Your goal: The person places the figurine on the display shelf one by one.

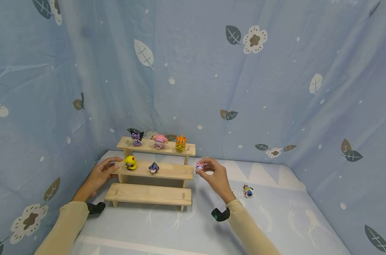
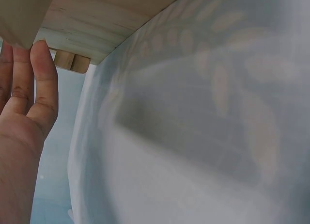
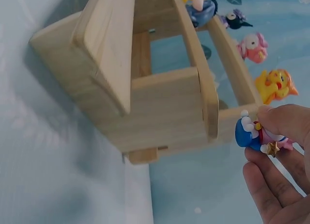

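My left hand [image 1: 100, 173] grips the left end of a three-tier wooden display shelf [image 1: 148, 195] at its middle tier. In the left wrist view, its fingertips meet the wood, partly hidden by a board. Just off the middle tier's right end, my right hand [image 1: 216, 175] pinches a small pink-and-white figurine [image 1: 199, 166] between thumb and fingers. The right wrist view shows its blue base [image 3: 242, 133] and a gold star. On the middle tier stand a yellow figurine [image 1: 130, 163] and a blue-grey donkey figurine [image 1: 153, 168].
Along the top tier are a black-and-purple figurine [image 1: 137, 138], a pink one [image 1: 159, 141] and an orange one [image 1: 181, 143]. Another figurine [image 1: 248, 191] lies on the cloth-covered table [image 1: 276, 219], right of my right hand. Blue patterned curtain [image 1: 196, 71] encloses the back and sides.
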Tool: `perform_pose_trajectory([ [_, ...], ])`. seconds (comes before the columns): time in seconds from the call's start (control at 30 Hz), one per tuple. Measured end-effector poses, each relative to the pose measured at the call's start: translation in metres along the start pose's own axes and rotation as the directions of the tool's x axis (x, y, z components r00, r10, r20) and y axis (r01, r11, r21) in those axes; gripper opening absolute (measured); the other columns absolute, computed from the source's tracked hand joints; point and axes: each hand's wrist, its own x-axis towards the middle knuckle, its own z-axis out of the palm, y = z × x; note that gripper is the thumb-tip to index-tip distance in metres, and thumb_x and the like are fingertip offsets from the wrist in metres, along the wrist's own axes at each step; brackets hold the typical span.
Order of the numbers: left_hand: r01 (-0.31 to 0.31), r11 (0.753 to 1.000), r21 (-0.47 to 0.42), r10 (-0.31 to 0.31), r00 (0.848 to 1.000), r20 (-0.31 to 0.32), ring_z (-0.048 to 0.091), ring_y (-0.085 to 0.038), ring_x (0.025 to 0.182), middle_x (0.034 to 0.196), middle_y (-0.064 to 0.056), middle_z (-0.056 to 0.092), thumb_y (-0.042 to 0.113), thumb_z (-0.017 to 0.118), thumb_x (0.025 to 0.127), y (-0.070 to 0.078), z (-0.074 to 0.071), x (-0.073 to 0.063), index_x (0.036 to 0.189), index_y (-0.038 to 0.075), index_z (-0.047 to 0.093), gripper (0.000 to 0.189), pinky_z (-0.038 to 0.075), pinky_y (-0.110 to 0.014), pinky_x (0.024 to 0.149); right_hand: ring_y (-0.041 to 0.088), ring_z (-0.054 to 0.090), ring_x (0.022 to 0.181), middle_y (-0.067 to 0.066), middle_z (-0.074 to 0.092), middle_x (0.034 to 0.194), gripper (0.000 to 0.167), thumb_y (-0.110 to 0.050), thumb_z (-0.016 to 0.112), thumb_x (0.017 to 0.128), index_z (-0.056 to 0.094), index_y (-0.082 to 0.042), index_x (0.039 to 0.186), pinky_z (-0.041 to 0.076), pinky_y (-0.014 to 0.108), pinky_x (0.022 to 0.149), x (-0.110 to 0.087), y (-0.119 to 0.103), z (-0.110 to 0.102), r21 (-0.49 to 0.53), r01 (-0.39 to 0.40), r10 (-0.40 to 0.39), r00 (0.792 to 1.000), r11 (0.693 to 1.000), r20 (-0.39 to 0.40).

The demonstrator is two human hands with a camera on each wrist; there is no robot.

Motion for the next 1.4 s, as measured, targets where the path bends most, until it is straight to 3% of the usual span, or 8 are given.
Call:
perform_pose_trajectory([
  [0.2,0.009,1.000,0.008,-0.009,1.000,-0.003,0.057,-0.006,0.112,0.156,-0.021,0.037,0.045,0.059,0.104,-0.001,-0.001,0.001,0.151,0.011,0.046,0.060,0.059,-0.041,0.089,0.036,0.070,0.088,0.019,0.070,0.103,0.033,0.005,0.082,0.084,0.067,0.004,0.114,0.061,0.045,0.080,0.003,-0.031,0.011,0.039,0.043,-0.043,0.999,0.998,-0.006],
  [0.4,0.002,1.000,0.007,-0.002,1.000,0.001,0.055,-0.006,0.114,0.155,-0.019,0.038,0.044,0.059,0.105,0.000,-0.001,-0.001,0.149,0.016,0.049,0.053,0.059,-0.039,0.089,0.029,0.070,0.090,0.010,0.071,0.103,0.035,-0.002,0.084,0.084,0.069,-0.005,0.115,0.061,0.047,0.081,0.006,-0.010,0.026,0.061,0.011,-0.011,1.000,0.998,0.008],
  [0.8,-0.001,1.000,-0.001,0.001,1.000,0.005,0.056,-0.005,0.114,0.154,-0.018,0.039,0.041,0.059,0.106,0.001,-0.001,-0.002,0.149,0.013,0.048,0.053,0.059,-0.038,0.089,0.013,0.069,0.088,-0.003,0.071,0.103,0.031,-0.015,0.086,0.087,0.069,-0.019,0.113,0.060,0.030,0.076,0.014,-0.018,0.051,0.029,0.064,-0.065,0.997,0.998,0.038],
  [1.4,0.003,1.000,0.016,-0.003,1.000,-0.006,0.055,-0.007,0.114,0.155,-0.020,0.038,0.043,0.059,0.105,-0.002,0.000,0.000,0.150,0.011,0.046,0.057,0.059,-0.039,0.088,0.013,0.068,0.087,-0.003,0.070,0.099,0.031,-0.011,0.085,0.087,0.068,-0.018,0.112,0.061,0.027,0.074,0.018,-0.019,0.074,0.032,0.042,-0.044,0.997,0.999,0.066],
])
